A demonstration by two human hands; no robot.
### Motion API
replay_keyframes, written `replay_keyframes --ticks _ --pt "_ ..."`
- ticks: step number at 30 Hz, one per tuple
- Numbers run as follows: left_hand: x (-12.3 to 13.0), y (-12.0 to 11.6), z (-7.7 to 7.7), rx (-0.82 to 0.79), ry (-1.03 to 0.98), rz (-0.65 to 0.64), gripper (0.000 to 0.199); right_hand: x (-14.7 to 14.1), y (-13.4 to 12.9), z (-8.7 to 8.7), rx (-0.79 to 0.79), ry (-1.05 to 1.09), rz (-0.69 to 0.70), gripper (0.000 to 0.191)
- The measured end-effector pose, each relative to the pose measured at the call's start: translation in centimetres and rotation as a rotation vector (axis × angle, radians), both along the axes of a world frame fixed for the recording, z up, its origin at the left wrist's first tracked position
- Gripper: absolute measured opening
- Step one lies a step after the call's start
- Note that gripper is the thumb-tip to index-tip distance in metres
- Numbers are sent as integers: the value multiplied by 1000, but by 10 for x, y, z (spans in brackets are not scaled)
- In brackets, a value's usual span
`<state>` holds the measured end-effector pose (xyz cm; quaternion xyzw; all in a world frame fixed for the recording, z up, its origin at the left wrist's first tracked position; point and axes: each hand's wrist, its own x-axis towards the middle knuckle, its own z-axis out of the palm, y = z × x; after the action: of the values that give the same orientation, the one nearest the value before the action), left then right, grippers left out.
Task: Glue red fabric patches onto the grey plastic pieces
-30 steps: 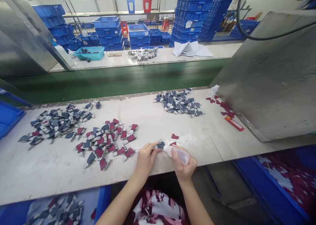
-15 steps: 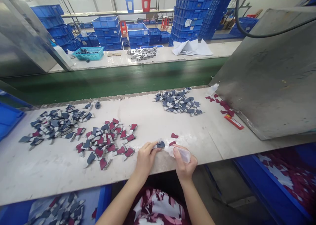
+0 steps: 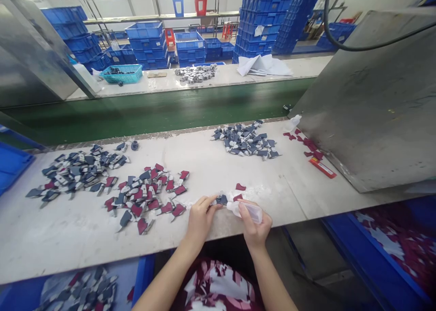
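Between the fingertips of my left hand is a small dark blue and grey plastic part. My right hand grips a translucent squeeze bottle, its nozzle pointing left, close against the part; whether it touches I cannot tell. Just beyond the bottle lie two flat maroon pieces, one farther off and one partly beside the bottle. Left of my left hand spreads a pile of parts with maroon faces.
Dark blue parts form piles at the far left and back centre. Maroon pieces and an orange-red box lie by a metal panel on the right. Behind the table runs a green conveyor belt. Blue bins stand below.
My hands stay nearly in place; the bottle has tilted slightly at the part. A small dark item has come into view on the green belt at the right.
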<state>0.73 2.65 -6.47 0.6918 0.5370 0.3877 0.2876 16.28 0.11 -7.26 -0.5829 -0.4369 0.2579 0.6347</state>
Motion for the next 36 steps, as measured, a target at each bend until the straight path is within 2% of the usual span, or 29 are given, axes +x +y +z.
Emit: replay_keyframes --ticks 6,10,16,21,24,26,28,29,30,33,34,36 --pt "0 0 -1 -1 13 3 19 4 -5 -1 -8 -33 -79 27" --pt "0 0 -1 0 7 19 19 24 -3 0 -71 26 -207 32" --pt "-1 2 4 -45 -77 33 18 74 29 3 11 137 -228 52" --pt "-2 2 6 -128 -192 49 20 88 45 0 -42 109 -265 63" --pt "-2 2 5 -189 -262 56 23 85 37 -3 -14 -17 -289 65" --pt "-2 2 4 -240 -307 64 27 81 24 -3 64 -216 -406 65" --pt "-3 3 3 -286 -349 80 30 76 11 -3 171 -494 -458 55" --pt "-3 3 2 -302 -369 88 31 74 4 -2 212 -636 -368 46" --pt "-3 3 2 -315 -387 96 31 72 -1 -2 228 -764 -210 41" --pt "-3 4 4 -346 -443 94 32 69 -9 2 132 -1014 298 58" --pt "-4 5 4 -358 -462 85 32 69 -10 2 91 -1056 396 66" --pt "-4 6 6 -391 -495 65 33 72 -12 2 61 -1098 494 75"
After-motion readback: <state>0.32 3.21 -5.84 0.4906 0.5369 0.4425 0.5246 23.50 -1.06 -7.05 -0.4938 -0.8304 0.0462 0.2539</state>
